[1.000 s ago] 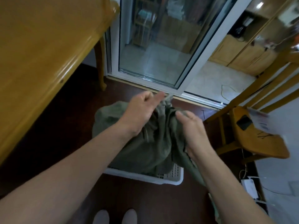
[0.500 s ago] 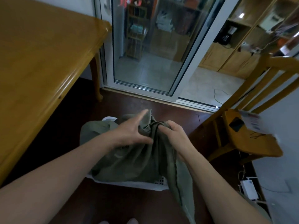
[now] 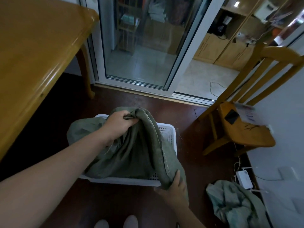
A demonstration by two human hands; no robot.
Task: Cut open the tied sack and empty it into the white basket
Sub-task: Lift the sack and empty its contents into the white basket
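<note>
A grey-green woven sack point(image 3: 131, 150) lies draped over and inside the white perforated basket point(image 3: 169, 134) on the dark floor. My left hand point(image 3: 119, 121) grips a bunch of the sack's fabric at its top, above the basket's far side. My right hand point(image 3: 175, 189) holds the sack's lower seamed edge at the basket's near right corner, fingers curled round the cloth. The sack's contents are hidden by the fabric.
A wooden table point(image 3: 32, 51) fills the left. A wooden chair point(image 3: 243, 129) with a phone and papers stands at the right. Another crumpled green sack point(image 3: 235, 204) and a white box with cables point(image 3: 244, 178) lie at lower right. Sliding glass door point(image 3: 139, 46) ahead.
My right hand has dropped from the sack's top down to its lower edge near the basket's front corner. My left hand now lifts the top fabric. The sack has spread out over the basket.
</note>
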